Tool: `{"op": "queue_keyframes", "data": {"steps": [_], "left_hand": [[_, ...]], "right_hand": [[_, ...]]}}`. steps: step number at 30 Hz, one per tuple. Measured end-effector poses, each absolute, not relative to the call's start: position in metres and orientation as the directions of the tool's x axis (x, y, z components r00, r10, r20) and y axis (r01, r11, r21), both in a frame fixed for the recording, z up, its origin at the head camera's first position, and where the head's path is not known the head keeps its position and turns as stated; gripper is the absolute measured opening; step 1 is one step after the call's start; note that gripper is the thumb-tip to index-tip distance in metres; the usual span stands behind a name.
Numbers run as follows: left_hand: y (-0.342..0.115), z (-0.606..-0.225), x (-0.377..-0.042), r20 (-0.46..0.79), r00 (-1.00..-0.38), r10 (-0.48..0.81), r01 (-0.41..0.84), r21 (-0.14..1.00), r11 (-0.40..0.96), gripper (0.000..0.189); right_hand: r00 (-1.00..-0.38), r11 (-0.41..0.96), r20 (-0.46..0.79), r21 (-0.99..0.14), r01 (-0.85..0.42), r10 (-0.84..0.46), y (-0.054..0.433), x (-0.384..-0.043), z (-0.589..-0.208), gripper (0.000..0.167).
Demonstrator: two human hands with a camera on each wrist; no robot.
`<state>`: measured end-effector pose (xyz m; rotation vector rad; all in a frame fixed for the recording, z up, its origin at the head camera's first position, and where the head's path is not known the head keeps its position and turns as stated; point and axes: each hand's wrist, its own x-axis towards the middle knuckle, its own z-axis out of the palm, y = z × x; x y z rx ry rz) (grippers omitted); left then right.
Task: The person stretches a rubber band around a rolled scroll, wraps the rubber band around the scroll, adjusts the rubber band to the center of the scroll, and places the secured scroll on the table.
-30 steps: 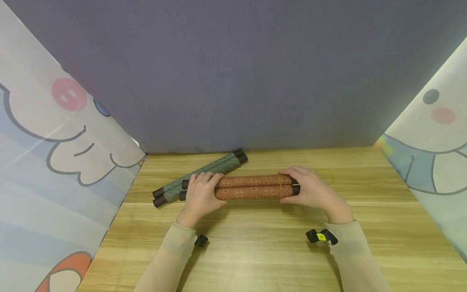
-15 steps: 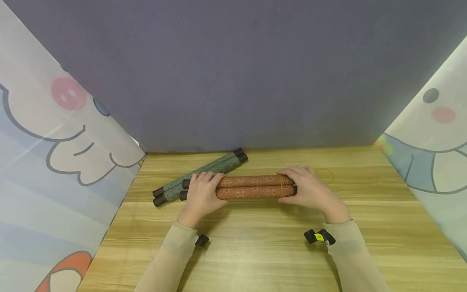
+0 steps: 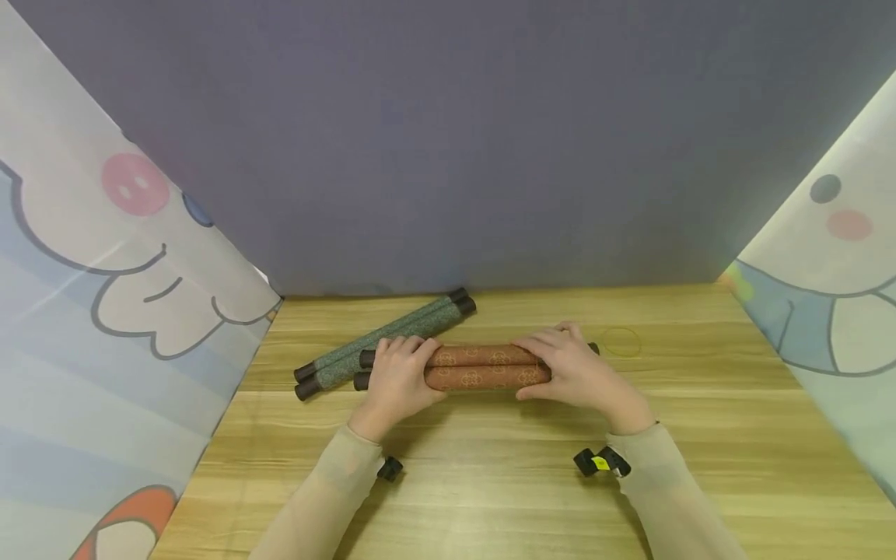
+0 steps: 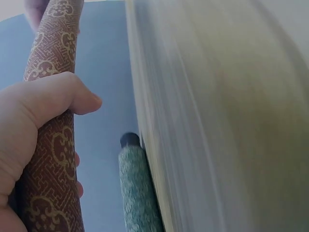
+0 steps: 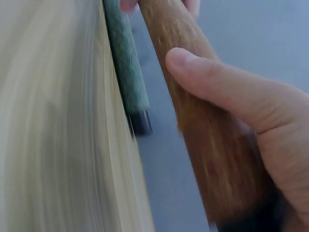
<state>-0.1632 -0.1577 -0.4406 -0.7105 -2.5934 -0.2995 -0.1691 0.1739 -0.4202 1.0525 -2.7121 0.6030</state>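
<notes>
Two reddish-brown scroll rolls (image 3: pixel 483 368) with gold flower patterns and dark end knobs lie side by side in both hands, above the table. Whether they are joined I cannot tell. My left hand (image 3: pixel 402 381) grips them near the left end, thumb in front; the left wrist view shows that thumb (image 4: pixel 72 94) across a roll. My right hand (image 3: pixel 581 375) grips the right part, with its thumb (image 5: pixel 207 72) along the roll in the right wrist view. A thin yellow band round the rolls is mostly hidden by the right hand.
Behind the left hand, a pair of green scroll rolls (image 3: pixel 392 338) with dark knobs lies slanted on the wooden table (image 3: pixel 476 474). A loose yellow rubber band (image 3: pixel 621 342) lies right of the hands. A grey panel (image 3: pixel 490 155) stands at the back.
My right hand has slid leftward along the brown rolls, from the right end over the yellow band. The left hand and rolls have shifted slightly right and nearer. The green rolls stay put.
</notes>
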Motion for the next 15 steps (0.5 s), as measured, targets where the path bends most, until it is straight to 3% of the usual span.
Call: {"op": "queue_keyframes", "data": {"steps": [3, 15], "left_hand": [[-0.1523, -0.4406, -0.1601, 0.453, -0.779, 0.433, 0.522, 0.088, 0.848, 0.08], [-0.1523, -0.444, -0.1566, 0.46, -0.771, 0.44, 0.536, 0.095, 0.839, 0.083]], "right_hand": [[-0.721, 0.654, 0.302, -0.304, -0.693, -0.624, 0.1676, -0.1665, -0.4174, 0.086], [-0.753, 0.69, 0.248, -0.303, -0.658, -0.609, 0.1724, -0.1609, -0.4131, 0.1]]}}
